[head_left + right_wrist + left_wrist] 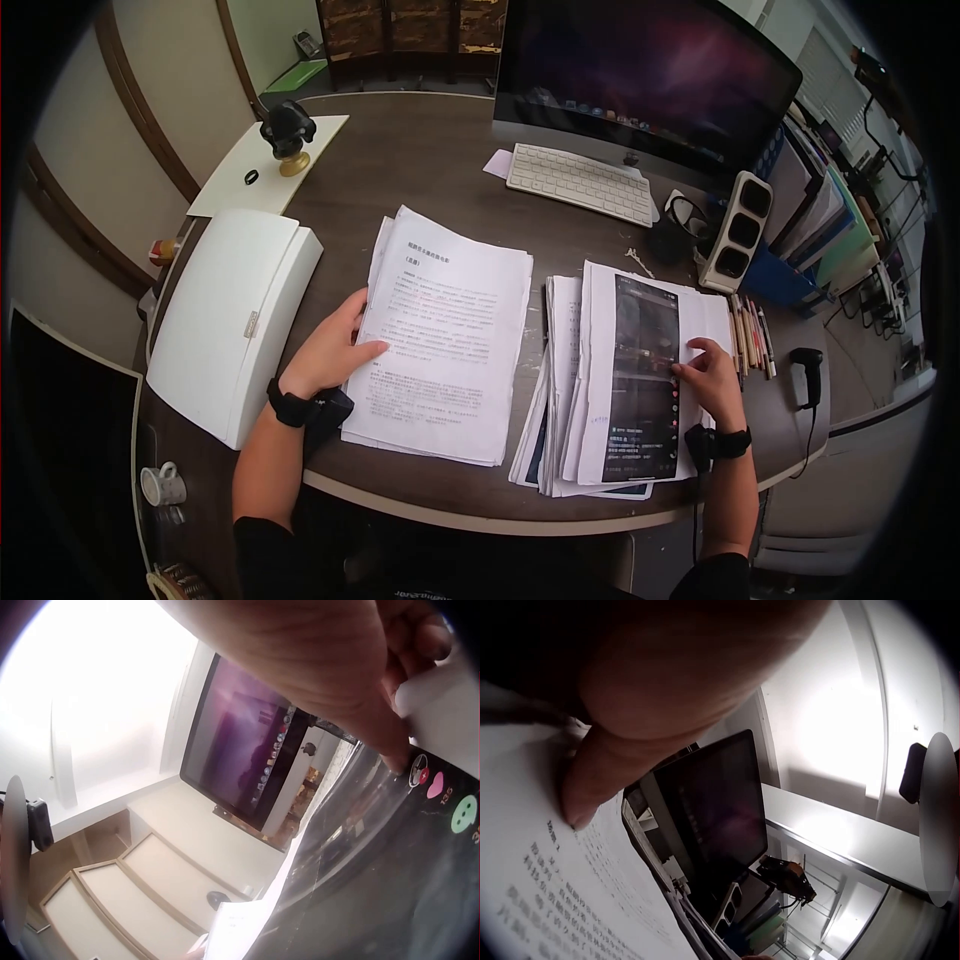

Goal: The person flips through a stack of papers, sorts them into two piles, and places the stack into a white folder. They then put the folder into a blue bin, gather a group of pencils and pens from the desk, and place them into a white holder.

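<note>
A stack of white pages with printed text lies on the desk in front of me. My left hand holds its left edge, thumb on the top page and the other fingers at the side. In the left wrist view the thumb presses on the print. To the right is a second, looser pile of papers, topped by a sheet with a dark phone-screenshot print. My right hand pinches that sheet's right edge, the thumb on the print and the fingers bent. Coloured icons show beside this thumb.
A computer monitor and white keyboard stand at the back. Pens, a black handheld device and a speaker-like stand are at right. A white box-like device stands left; a mug is lower left.
</note>
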The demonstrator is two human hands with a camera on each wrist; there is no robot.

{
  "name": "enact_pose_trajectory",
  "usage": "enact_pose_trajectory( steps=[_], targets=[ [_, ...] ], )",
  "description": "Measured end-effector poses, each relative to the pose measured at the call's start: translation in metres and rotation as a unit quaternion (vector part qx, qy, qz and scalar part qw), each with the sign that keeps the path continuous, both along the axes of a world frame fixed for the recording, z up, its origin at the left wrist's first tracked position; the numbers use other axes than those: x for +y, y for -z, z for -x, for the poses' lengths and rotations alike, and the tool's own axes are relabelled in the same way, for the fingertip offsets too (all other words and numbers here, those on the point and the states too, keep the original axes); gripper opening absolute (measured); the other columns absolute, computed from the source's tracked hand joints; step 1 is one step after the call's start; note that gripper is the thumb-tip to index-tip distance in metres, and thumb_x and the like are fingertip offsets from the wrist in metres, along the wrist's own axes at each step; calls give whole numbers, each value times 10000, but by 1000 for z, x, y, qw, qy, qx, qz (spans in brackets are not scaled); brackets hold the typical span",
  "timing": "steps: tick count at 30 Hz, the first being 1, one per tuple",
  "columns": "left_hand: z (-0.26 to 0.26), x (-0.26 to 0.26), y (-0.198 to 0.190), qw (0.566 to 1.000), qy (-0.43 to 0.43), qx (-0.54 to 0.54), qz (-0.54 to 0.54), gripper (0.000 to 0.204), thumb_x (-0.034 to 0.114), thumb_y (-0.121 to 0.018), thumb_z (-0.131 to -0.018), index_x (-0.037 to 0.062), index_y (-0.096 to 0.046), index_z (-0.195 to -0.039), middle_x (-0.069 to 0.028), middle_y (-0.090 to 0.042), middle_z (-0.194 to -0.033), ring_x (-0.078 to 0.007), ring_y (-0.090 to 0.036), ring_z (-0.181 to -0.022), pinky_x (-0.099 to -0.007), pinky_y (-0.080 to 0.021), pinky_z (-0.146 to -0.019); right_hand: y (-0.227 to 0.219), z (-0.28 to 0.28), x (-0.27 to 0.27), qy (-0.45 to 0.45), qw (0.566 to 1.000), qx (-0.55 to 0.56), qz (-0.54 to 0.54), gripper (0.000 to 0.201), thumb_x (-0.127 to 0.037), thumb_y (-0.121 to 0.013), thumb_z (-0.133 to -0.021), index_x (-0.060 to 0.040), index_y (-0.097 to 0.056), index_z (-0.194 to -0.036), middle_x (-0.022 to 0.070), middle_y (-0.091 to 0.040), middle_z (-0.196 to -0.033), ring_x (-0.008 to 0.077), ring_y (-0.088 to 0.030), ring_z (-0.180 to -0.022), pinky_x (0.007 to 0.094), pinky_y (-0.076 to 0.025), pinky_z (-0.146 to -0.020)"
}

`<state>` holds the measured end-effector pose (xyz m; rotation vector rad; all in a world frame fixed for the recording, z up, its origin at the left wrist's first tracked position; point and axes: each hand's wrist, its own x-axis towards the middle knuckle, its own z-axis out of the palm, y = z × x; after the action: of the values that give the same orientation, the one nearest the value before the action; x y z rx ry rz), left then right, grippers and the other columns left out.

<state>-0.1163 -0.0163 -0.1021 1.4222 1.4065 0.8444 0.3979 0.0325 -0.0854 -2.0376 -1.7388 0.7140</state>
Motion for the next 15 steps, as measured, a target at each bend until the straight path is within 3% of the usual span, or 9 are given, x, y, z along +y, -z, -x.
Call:
enact_pose_trajectory(
  steps=[4, 6, 7, 8, 9, 10, 11, 15],
  targets=[
    [-3, -11, -21, 994, -22, 106, 31, 792, 47, -695, -823, -30, -249, -1474, -198, -584, -1198, -266, -614, -1092, -342, -484, -937, 9, -7, 2, -20, 999, 40, -4, 331, -89, -773, -776, -10, -633, -1065, 29, -609, -717, 109, -563, -659, 268, -454, -611],
    [-4, -25, -27, 973, -38, 228, -30, 832, 115, -733, -810, -11, -253, -1478, -233, -525, -1253, -322, -560, -1159, -370, -454, -984, 6, -2, -1, -25, 999, 38, -5, 333, -72, -763, -775, -6, -629, -1072, 47, -618, -737, 135, -582, -666, 286, -471, -625],
    [1, -32, -23, 962, 7, 255, -96, 852, 193, -775, -792, -1, -291, -1466, -273, -425, -1364, -387, -469, -1254, -409, -411, -1036, 5, 0, -3, -33, 998, -7, -55, 337, -69, -758, -773, -5, -624, -1076, 69, -627, -787, 167, -600, -695, 305, -484, -647],
    [0, -42, -25, 961, 6, 259, -94, 852, 193, -775, -792, -1, -291, -1466, -273, -425, -1364, -387, -469, -1254, -409, -411, -1036, 4, 3, -4, -40, 992, -51, -105, 342, -66, -754, -771, -4, -619, -1079, 92, -637, -837, 198, -618, -724, 325, -498, -670],
    [-2, -54, -32, 945, 46, 311, -89, 857, 229, -791, -779, 0, -317, -1456, -281, -385, -1397, -414, -444, -1268, -428, -395, -1050, 2, 9, -4, -71, 972, -97, -200, 362, -62, -747, -769, -6, -610, -1100, 131, -636, -952, 265, -633, -838, 362, -509, -751],
    [-5, -65, -39, 925, 87, 361, -84, 863, 265, -807, -767, 2, -342, -1445, -290, -345, -1429, -441, -419, -1282, -448, -378, -1064, -9, 20, -1, -98, 964, -103, -224, 351, -57, -732, -783, -12, -607, -1107, 142, -628, -1003, 295, -622, -917, 375, -499, -812],
    [-9, -74, -43, 921, 110, 364, -77, 856, 319, -822, -746, 26, -393, -1426, -290, -305, -1461, -447, -401, -1298, -466, -364, -1068, -25, 37, 2, -140, 960, -93, -224, 338, -54, -726, -789, -10, -608, -1103, 145, -630, -1016, 302, -620, -939, 378, -495, -828],
    [-14, -94, -36, 890, 141, 415, -127, 782, 294, -821, -747, 64, -437, -1388, -277, -305, -1475, -441, -450, -1258, -461, -397, -1034, -63, 119, 31, -341, 921, -38, -183, 326, -111, -702, -830, -8, -614, -1127, 168, -629, -1099, 335, -606, -1020, 394, -485, -887]
  ],
)
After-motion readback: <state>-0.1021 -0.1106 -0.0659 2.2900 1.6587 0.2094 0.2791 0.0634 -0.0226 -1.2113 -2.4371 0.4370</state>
